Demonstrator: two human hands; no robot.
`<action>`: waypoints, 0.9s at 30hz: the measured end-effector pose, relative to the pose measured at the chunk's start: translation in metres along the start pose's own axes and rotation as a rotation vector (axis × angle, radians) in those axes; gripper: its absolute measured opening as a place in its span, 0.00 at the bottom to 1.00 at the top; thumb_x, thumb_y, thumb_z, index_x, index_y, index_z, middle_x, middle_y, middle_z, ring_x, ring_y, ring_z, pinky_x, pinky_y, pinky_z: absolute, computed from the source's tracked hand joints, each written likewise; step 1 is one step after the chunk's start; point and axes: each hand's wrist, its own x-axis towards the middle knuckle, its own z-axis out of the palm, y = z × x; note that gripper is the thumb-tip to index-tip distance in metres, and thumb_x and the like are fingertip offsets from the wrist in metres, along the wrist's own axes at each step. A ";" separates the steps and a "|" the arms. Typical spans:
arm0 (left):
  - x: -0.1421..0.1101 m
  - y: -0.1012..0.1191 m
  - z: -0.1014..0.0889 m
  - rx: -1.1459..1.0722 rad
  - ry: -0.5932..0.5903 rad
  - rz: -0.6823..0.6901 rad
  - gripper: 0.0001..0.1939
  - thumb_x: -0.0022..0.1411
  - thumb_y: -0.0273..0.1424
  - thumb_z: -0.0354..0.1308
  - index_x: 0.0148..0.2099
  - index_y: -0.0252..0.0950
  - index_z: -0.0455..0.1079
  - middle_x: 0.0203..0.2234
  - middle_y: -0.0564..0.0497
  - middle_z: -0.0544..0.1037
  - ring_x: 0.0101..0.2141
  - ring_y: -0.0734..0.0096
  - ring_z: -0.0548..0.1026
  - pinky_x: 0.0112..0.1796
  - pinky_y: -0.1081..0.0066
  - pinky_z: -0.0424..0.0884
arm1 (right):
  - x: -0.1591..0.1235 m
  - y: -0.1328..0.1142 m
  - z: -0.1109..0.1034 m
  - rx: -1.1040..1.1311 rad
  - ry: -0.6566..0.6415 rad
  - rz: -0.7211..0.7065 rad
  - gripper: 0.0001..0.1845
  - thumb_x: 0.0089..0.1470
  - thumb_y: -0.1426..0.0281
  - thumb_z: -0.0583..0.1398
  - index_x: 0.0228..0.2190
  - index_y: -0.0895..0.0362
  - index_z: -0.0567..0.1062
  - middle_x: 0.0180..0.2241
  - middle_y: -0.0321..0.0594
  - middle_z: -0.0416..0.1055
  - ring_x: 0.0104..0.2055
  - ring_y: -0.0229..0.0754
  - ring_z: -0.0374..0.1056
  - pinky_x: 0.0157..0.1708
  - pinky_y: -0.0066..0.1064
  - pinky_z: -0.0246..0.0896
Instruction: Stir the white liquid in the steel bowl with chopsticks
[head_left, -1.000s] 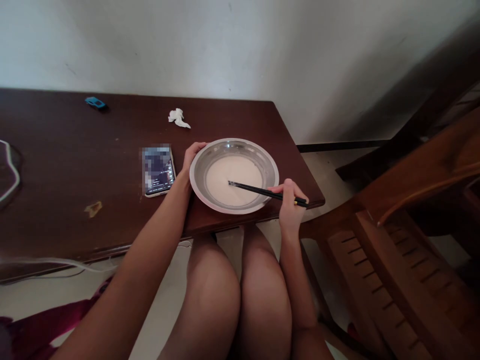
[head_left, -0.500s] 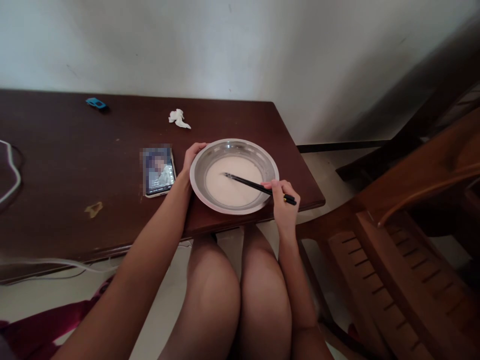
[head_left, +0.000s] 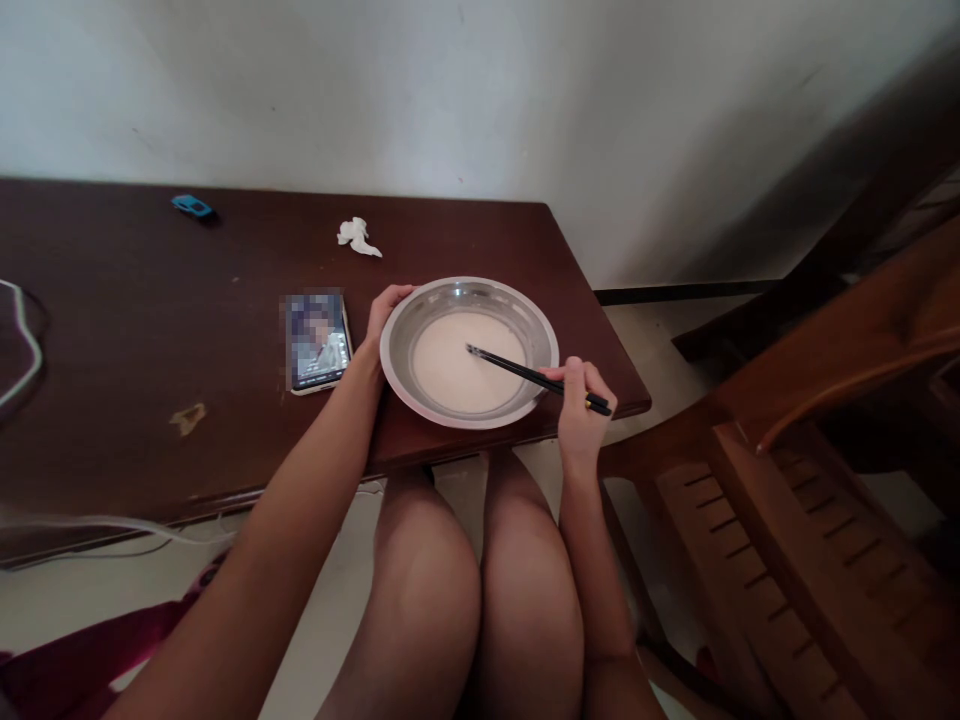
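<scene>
A wide metal bowl [head_left: 397, 375] stands near the front edge of the dark wooden table, holding a pale, milky liquid [head_left: 450, 365]. My left hand [head_left: 388, 312] grips the bowl's left rim, its fingers partly hidden behind the metal. In my right hand [head_left: 586, 410], closed at the bowl's right side, is a pair of black chopsticks [head_left: 525, 373]. They slant across the right rim, and their tips are at the liquid near the middle of the bowl.
Left of the bowl lies a phone [head_left: 321, 345] with its screen lit. Behind are a crumpled white tissue [head_left: 358, 237] and a small blue toy car [head_left: 192, 206]. A white cable [head_left: 26, 345] crosses the table's left end. A wooden chair [head_left: 750, 520] stands at the right.
My right hand and the chopsticks have shifted to the right, drawing the tips from the liquid's left part to its middle. The left hand and the bowl stay almost where they were.
</scene>
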 end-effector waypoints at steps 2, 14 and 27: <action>0.000 0.000 0.000 0.019 0.012 0.009 0.09 0.60 0.33 0.54 0.30 0.39 0.74 0.22 0.51 0.78 0.37 0.57 0.80 0.39 0.65 0.77 | 0.000 0.000 -0.001 0.051 0.055 0.009 0.27 0.64 0.51 0.55 0.20 0.52 0.76 0.23 0.38 0.78 0.31 0.44 0.72 0.42 0.41 0.66; -0.001 0.000 0.000 0.031 0.005 -0.006 0.09 0.60 0.34 0.55 0.29 0.40 0.73 0.21 0.52 0.78 0.38 0.57 0.80 0.42 0.64 0.77 | 0.001 0.000 0.000 0.085 0.057 0.022 0.28 0.64 0.50 0.55 0.19 0.52 0.76 0.22 0.37 0.77 0.29 0.43 0.71 0.40 0.40 0.67; -0.005 0.004 0.004 -0.012 0.029 -0.038 0.09 0.61 0.33 0.55 0.28 0.40 0.72 0.21 0.51 0.77 0.36 0.59 0.80 0.40 0.66 0.75 | -0.001 -0.002 -0.001 0.073 -0.015 0.024 0.27 0.64 0.51 0.55 0.20 0.52 0.76 0.23 0.38 0.78 0.31 0.44 0.72 0.41 0.41 0.67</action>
